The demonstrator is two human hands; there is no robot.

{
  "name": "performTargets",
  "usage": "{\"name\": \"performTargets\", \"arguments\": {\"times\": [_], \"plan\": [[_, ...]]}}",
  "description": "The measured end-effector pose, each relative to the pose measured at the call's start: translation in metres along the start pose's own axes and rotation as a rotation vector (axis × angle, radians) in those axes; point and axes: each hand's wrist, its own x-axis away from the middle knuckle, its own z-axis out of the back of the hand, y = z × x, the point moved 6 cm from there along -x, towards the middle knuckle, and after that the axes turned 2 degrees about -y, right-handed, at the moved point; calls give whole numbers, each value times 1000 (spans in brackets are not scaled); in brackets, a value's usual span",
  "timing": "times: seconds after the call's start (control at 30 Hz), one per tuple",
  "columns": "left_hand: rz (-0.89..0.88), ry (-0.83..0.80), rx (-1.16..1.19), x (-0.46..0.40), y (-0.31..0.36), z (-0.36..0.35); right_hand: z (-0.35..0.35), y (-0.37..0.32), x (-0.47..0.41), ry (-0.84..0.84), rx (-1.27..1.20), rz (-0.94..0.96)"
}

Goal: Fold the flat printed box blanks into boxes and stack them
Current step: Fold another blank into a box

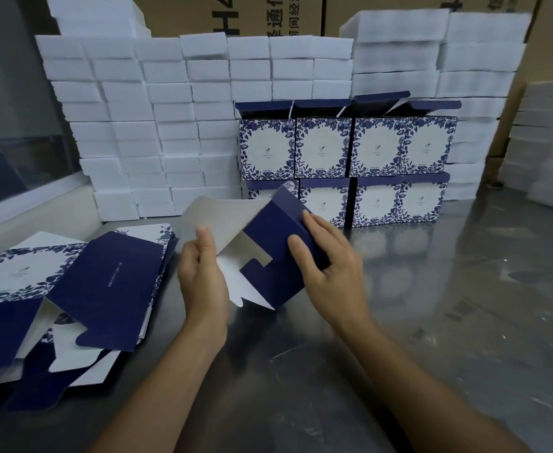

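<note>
A partly opened box blank (262, 243), navy outside and silver-white inside, is held above the steel table at the centre. My left hand (203, 276) grips its pale left panel with the thumb on the inner face. My right hand (330, 259) holds the navy right panel, fingers curled over its upper edge. A loose pile of flat blanks (105, 282) with navy and blue floral print lies on the left. Folded floral boxes (347, 165) stand in two rows, one on the other, at the back centre, the upper row with lids open.
White foam blocks (144, 125) are stacked high along the back and at the right (543, 142). Brown cartons stand behind them. The steel table (448, 305) reflects light on the right. A glass partition runs along the left.
</note>
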Motion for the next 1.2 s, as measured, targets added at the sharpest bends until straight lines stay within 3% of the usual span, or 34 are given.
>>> {"name": "performTargets", "arguments": {"times": [0.17, 0.4, 0.63, 0.97, 1.2], "plan": [[-42, -79, -36, 5, 2, -8, 8, -2, -3, 77, -47, 8], [-290, -84, -205, 14, 16, -10, 10, -8, -4, 134, -24, 64], [-335, -64, -208, 15, 19, -9, 11, -3, -7, 182, -96, 76], [-117, 64, -79, 2, 11, 4, 4, -1, -3, 126, -135, 70], [-73, 85, -34, 1, 11, 5, 4, 4, -4, 88, -153, 51]]}}
